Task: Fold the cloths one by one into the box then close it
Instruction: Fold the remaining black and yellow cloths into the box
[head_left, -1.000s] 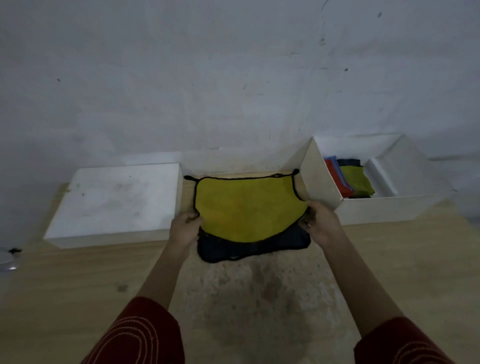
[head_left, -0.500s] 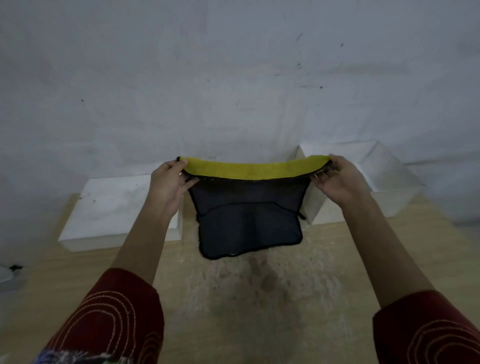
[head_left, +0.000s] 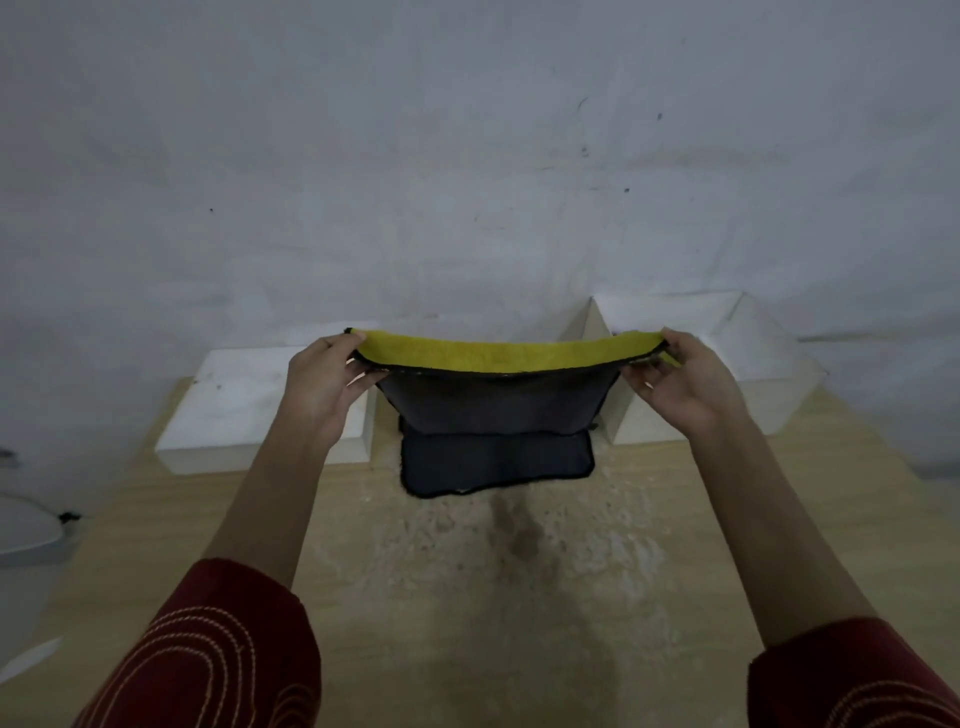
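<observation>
A cloth (head_left: 498, 402), yellow on one face and dark on the other with black trim, hangs in the air above the table. My left hand (head_left: 322, 387) pinches its top left corner and my right hand (head_left: 680, 382) pinches its top right corner. The yellow face shows only as a strip along the raised top edge. Below it a dark cloth (head_left: 493, 465) lies flat on the table. The open white box (head_left: 779, 384) stands at the back right; its inside is hidden from this angle. The white lid (head_left: 249, 410) lies flat at the back left.
The wooden table (head_left: 467, 597) has a worn, stained patch in the middle. A grey wall rises right behind the box and lid. A pale rounded object (head_left: 26, 530) sits past the table's left edge.
Both hands lifted the yellow cloth off the dark cloth and raised it upright over the table. The dark cloth stayed flat on the table. The view tilted, hiding the box's contents.
</observation>
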